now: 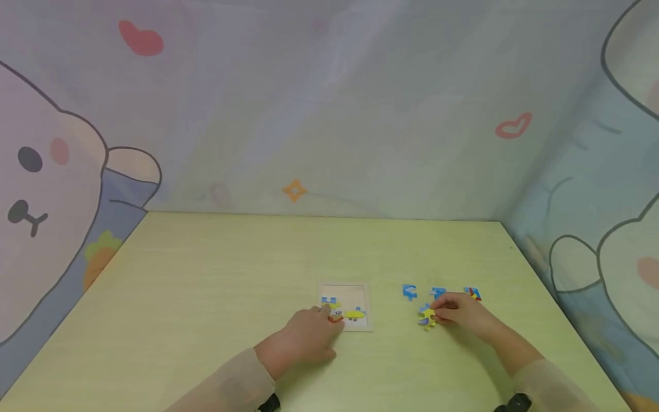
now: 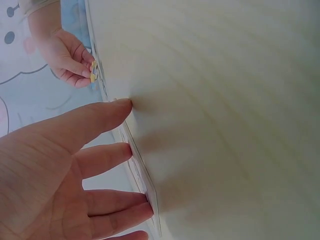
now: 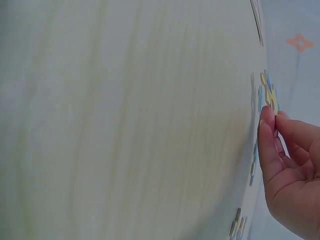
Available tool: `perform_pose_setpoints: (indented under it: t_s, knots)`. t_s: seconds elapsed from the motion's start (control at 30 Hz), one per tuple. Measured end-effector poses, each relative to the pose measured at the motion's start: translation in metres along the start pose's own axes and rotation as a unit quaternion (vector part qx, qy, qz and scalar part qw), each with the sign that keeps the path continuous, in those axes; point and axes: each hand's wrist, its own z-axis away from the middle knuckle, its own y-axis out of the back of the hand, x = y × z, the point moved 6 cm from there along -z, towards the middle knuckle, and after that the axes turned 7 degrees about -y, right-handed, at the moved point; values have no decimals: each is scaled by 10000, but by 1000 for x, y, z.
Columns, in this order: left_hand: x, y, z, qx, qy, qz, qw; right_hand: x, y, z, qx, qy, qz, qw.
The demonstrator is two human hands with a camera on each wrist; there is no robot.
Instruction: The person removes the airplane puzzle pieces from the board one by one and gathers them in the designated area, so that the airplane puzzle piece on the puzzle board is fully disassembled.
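A shallow puzzle frame (image 1: 370, 309) lies on the table with a few picture pieces fitted along its lower and left parts. My left hand (image 1: 309, 335) rests on the frame's lower left, fingers spread and straight; in the left wrist view the fingertips (image 2: 125, 150) press along its edge. Between thumb and fingers, my right hand (image 1: 465, 313) pinches a yellow and blue jigsaw piece (image 1: 426, 316). That piece is raised off the table in the right wrist view, tilted on edge. The right hand (image 3: 295, 165) overlaps the loose pieces behind it in the head view.
Behind the right hand lie a blue piece (image 1: 409, 292), another blue piece (image 1: 438, 292) and a blue, red and yellow piece (image 1: 472, 293). The pale table (image 1: 206, 274) meets a printed cloth wall (image 1: 329, 114) at its back edge.
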Motion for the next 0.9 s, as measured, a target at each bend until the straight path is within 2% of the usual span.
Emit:
perform_pose_setpoints:
  t_s: [0.37, 0.57, 0.9]
  knots:
    - [0, 3, 1, 63, 12, 36, 10000, 3, 15, 9, 61, 124, 276, 9995]
    - [0, 3, 1, 111, 11, -31, 9999, 5, 21, 12, 243, 96, 474, 9985]
    - [-1, 0, 0, 18, 41, 10, 10000, 9, 26, 12, 542, -22, 894, 9945]
